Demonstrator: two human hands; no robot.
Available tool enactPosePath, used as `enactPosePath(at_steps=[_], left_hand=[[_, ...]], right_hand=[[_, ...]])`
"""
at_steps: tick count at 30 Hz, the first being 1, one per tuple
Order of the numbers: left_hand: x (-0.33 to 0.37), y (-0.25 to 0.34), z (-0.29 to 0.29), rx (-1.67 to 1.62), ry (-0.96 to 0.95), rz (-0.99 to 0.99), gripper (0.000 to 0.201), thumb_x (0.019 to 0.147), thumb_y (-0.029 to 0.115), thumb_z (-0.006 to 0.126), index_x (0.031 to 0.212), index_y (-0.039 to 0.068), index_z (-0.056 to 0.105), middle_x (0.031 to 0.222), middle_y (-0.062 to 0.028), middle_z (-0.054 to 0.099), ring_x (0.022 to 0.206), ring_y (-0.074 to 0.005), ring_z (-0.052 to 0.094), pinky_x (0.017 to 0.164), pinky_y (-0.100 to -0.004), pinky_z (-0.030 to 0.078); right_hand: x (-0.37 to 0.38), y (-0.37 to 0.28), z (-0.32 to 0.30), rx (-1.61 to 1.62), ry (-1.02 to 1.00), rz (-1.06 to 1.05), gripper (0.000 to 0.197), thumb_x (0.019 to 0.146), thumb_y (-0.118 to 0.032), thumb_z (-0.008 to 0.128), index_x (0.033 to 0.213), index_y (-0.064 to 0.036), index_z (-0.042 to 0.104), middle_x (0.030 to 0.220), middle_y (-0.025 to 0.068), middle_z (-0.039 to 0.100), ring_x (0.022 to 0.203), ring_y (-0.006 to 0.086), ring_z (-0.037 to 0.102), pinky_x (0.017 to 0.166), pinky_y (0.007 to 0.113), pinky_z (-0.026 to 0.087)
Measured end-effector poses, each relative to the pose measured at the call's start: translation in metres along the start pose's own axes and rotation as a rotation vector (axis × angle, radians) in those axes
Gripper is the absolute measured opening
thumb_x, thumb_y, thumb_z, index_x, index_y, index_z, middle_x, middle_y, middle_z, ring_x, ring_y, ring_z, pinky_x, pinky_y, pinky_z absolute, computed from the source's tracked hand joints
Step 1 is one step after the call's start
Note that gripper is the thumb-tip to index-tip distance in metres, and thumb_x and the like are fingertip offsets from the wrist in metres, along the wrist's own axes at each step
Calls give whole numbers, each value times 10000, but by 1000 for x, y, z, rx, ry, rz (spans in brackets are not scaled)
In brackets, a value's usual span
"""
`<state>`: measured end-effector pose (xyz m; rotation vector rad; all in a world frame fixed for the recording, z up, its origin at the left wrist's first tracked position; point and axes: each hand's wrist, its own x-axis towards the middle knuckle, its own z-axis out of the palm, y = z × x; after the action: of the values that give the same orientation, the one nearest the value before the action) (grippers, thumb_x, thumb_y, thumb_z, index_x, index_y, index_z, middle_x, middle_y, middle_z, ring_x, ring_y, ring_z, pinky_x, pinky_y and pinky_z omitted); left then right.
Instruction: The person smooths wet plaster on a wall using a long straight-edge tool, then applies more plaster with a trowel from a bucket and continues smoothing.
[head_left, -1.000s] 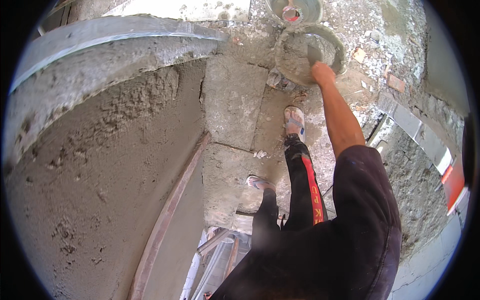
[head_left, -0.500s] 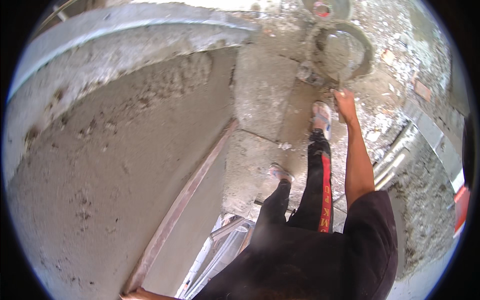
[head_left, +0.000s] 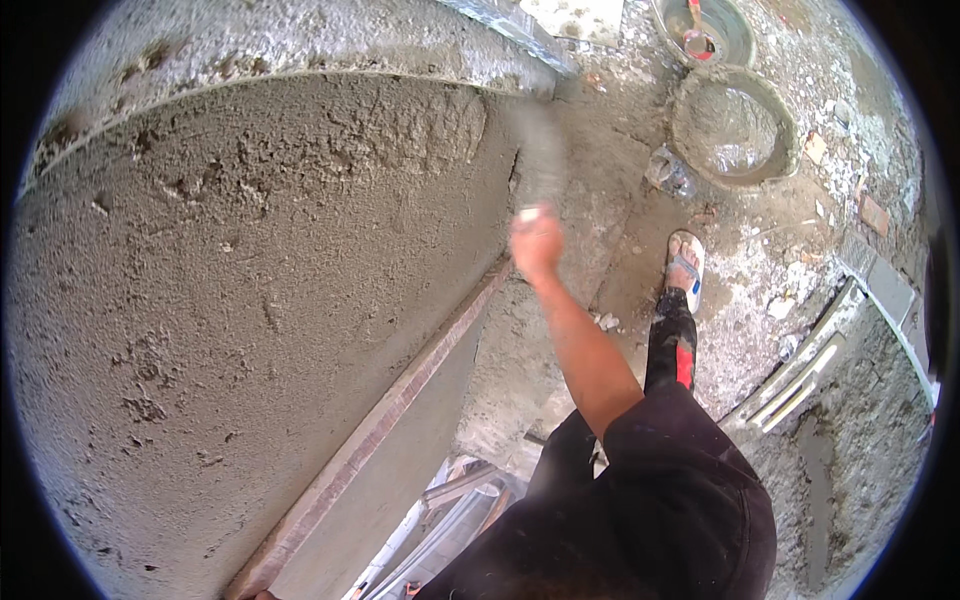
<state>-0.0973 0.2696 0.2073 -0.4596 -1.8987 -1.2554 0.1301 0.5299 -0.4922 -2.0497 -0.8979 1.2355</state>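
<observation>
My right hand (head_left: 537, 243) is closed round the handle of a trowel (head_left: 540, 150), whose grey blade is smeared by motion. The blade is at the right end of a wall coated in wet grey mortar (head_left: 270, 250); whether it touches the mortar I cannot tell. A long wooden strip (head_left: 380, 430) runs slantwise along the lower edge of the coat. At the strip's near end, on the lower rim of the view, only a sliver of my left hand (head_left: 265, 595) shows, against the wood; most of its fingers are hidden.
A round tub of wet mortar (head_left: 735, 125) stands at the far right, with a second bucket (head_left: 725, 25) holding a red-handled tool behind it. A crumpled clear plastic piece (head_left: 670, 172) lies beside the tub. Rubble covers the floor; pipes (head_left: 455, 525) lie below the strip.
My right hand has swung left with the trowel, from beside the mortar tub to the wall's right end. My view has shifted toward the wall. My left hand stays at the strip's near end.
</observation>
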Motion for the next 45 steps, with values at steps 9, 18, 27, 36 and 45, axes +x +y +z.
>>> enactPosePath(at_steps=[9, 18, 27, 36, 45], left_hand=[[-11, -3, 4, 94, 6, -74, 645, 773, 441, 692, 1228, 6, 551, 1278, -211, 545, 1169, -352, 517, 981, -517, 458], [-31, -15, 54, 117, -57, -94, 718, 738, 417, 736, 1230, -56, 512, 1261, -243, 532, 1138, -365, 541, 949, -496, 504], [-22, -13, 20, 119, 6, -118, 797, 704, 394, 780, 1231, -118, 472, 1244, -276, 519, 1108, -379, 564, 917, -474, 550], [25, -25, -2, 84, 177, -199, 857, 697, 406, 806, 1156, -232, 465, 1224, -311, 532, 1061, -377, 602, 884, -454, 585], [-4, -23, -11, -106, 276, -181, 710, 723, 348, 830, 974, -252, 545, 1071, -296, 622, 890, -319, 647, 740, -404, 593]], right_hand=[[80, 62, -249, -520, 172, 69, 340, 886, -268, 563, 1095, -5, 511, 855, 266, 634, 854, 460, 620, 731, 540, 477], [328, 166, -263, -823, -235, -191, 302, 898, -253, 498, 882, -5, 671, 1003, 231, 683, 942, 417, 653, 822, 499, 514], [201, 133, -328, -283, -204, -74, 514, 822, -347, 657, 1139, 57, 626, 1034, 286, 662, 987, 381, 650, 870, 426, 489], [59, 15, -355, 602, -132, 245, 186, 919, -245, 579, 871, -67, 554, 657, 0, 516, 532, 105, 511, 461, 239, 388], [-73, -22, -264, -118, 820, 232, 217, 890, -182, 595, 938, 28, 571, 778, 153, 643, 632, 285, 641, 568, 426, 515]])
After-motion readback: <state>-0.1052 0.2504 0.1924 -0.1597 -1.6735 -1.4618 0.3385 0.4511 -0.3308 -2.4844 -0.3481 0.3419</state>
